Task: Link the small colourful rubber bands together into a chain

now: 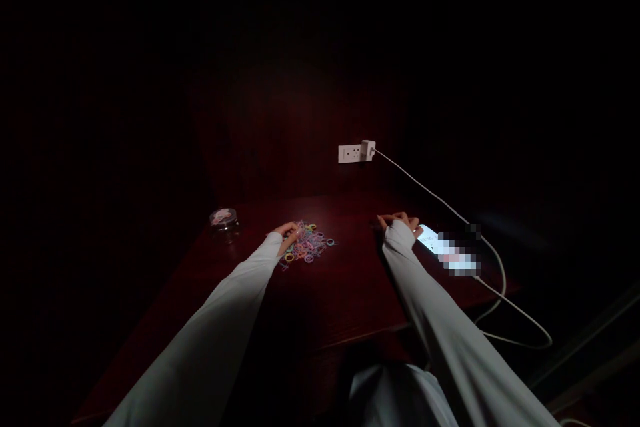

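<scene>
A loose pile of small, colourful elastic hair ties [311,245] lies on the dark red table [345,300]. At the pile's left side is my left hand [287,235], its fingers and thumb bent together among the ties. Whatever the fingertips pinch is too small to make out. My right hand [399,221] rests farther right, beside the upper end of a lit phone [433,239]. Its fingers are loosely bent and somewhat apart, and no object shows in them. Long pale sleeves cover both arms.
A round clear container with a patterned lid [223,217] stands at the table's left. On the back panel, a white charger [369,149] sits in the wall socket [349,154]. Its white cable [425,183] loops down the right side to the phone. The surroundings are very dark.
</scene>
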{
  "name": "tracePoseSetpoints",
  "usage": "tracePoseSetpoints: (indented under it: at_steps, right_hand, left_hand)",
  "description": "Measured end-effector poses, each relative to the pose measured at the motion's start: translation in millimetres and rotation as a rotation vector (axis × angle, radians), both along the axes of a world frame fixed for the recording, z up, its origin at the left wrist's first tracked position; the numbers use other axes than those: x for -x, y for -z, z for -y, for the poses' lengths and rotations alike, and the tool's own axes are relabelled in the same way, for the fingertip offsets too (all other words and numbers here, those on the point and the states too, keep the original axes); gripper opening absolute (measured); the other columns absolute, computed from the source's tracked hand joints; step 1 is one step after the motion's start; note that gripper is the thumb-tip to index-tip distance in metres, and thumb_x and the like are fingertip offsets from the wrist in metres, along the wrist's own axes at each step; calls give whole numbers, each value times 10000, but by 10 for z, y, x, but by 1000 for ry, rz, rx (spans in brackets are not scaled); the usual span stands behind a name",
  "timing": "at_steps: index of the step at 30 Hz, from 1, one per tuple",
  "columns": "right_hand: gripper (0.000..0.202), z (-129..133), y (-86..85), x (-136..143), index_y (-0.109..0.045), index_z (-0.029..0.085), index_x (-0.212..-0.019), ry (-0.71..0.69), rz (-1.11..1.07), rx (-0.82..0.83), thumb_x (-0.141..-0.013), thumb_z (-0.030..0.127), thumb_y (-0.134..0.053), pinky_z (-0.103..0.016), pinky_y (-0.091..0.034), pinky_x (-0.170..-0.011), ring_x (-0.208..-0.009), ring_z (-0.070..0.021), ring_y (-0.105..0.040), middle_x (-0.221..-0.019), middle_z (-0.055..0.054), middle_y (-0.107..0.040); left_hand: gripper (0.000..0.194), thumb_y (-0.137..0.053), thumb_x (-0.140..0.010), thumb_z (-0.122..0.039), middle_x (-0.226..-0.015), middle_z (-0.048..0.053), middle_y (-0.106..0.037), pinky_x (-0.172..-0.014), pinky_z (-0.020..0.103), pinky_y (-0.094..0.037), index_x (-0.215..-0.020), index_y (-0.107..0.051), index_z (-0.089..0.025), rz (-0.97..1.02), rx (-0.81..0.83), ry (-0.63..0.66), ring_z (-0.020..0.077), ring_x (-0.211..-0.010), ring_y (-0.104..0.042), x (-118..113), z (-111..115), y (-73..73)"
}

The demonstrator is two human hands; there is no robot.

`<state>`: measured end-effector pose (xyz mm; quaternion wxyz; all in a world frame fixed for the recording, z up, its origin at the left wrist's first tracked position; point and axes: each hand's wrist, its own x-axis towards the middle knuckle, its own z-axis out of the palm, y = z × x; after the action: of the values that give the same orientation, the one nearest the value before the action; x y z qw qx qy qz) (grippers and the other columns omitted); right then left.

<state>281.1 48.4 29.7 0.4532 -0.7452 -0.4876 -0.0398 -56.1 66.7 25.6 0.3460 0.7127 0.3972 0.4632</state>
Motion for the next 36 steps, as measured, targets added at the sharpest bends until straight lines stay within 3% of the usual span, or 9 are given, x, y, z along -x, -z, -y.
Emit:
tracePoseSetpoints:
  at_steps: [4, 12, 15, 21, 23, 27, 36]
  right_hand:
    - [311, 4, 37, -51, -823, 249, -783, 36, 3, 16, -917, 465, -644, -556, -263, -961, -1149, -381, -410, -1141, -151, -671]
    - [316, 41, -44, 119, -825, 267, -964, 104, -35, -172, -979, 342, -519, -560, -266, -1003, -1229, -366, -401, -1288, -123, -648]
    - [255, 62, -99, 395, -822, 260, -990, 22, -9, -195, -958, 327, -577, -541, -296, -997, -1186, -341, -421, -1245, -111, -653]
    - [163, 159, -61, 1233, -810, 352, -1037, -456, 113, -197, -933, 395, -691, -431, -309, -1002, -1144, -279, -430, -1211, -41, -664]
    - [163, 174, -30, 1413, -812, 364, -1033, -548, 151, -176, -952, 404, -676, -421, -304, -1007, -1146, -278, -429, -1211, -38, -666]
    - [138, 165, -6, 1524, -822, 368, -1003, -575, 158, -124, -935, 410, -709, -424, -295, -1016, -1147, -287, -425, -1185, -39, -680]
    - [151, 186, 4, 1474, -833, 333, -937, -600, 128, -112, -952, 411, -705, -409, -292, -998, -1121, -267, -451, -1117, -39, -704]
  left_hand:
    - [445, -756, -726, -628, -613, -21, -596, -631, 260, -419, -669, -606, -213, -5, 7, 6, 148, -620, -528, 8, -6, 4]
    - [406, -776, -708, -574, -597, -33, -590, -629, 254, -406, -645, -604, -212, 16, 9, -49, 142, -614, -517, -37, 54, -49]
    - [408, -769, -738, -568, -603, -39, -586, -634, 248, -415, -650, -601, -207, 13, -4, -68, 137, -617, -517, -53, 75, -59]
    - [431, -781, -721, -588, -607, -30, -583, -598, 241, -398, -642, -606, -202, 7, -5, -53, 140, -614, -514, -78, 67, -55]
    - [433, -776, -721, -599, -613, -25, -592, -598, 242, -406, -659, -616, -202, 3, 4, -38, 146, -618, -528, -75, 45, -36]
    - [419, -757, -752, -604, -645, -7, -626, -613, 254, -434, -725, -654, -199, -27, 29, 28, 164, -639, -567, -65, 30, -14]
    - [417, -756, -771, -583, -664, 3, -605, -664, 282, -470, -707, -628, -192, -19, -4, 30, 173, -663, -576, -99, 73, -47]
